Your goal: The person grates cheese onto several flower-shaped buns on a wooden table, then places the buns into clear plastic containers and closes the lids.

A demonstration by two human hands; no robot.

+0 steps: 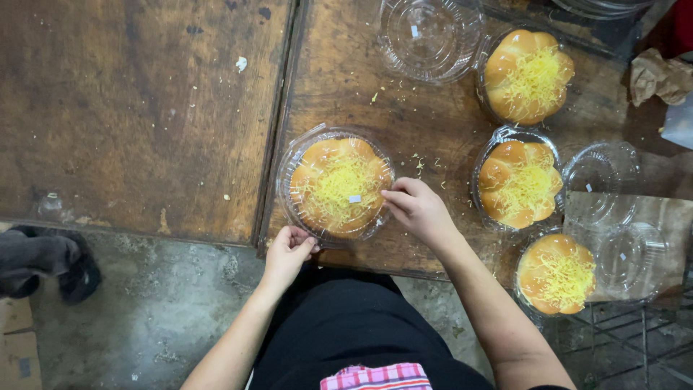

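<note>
**A:** What do you have in the middle of the frame?

**B:** I see a closed clear container (336, 186) with a round bun topped with grated cheese, sitting on the wooden table (144, 108) near its lower edge. My left hand (287, 253) pinches the container's rim at the lower left, fingers curled narrow on the plastic. My right hand (417, 209) presses its fingertips on the rim at the right side, fingers bent, nothing held inside the palm.

**A:** And off to the right?

**B:** Three more cheese buns in open containers: one at the upper right (527, 76), one at mid right (518, 182), one at the lower right (556, 274), the lower two with their lids lying open beside them. An empty clear container (429, 32) sits at the top centre.
</note>
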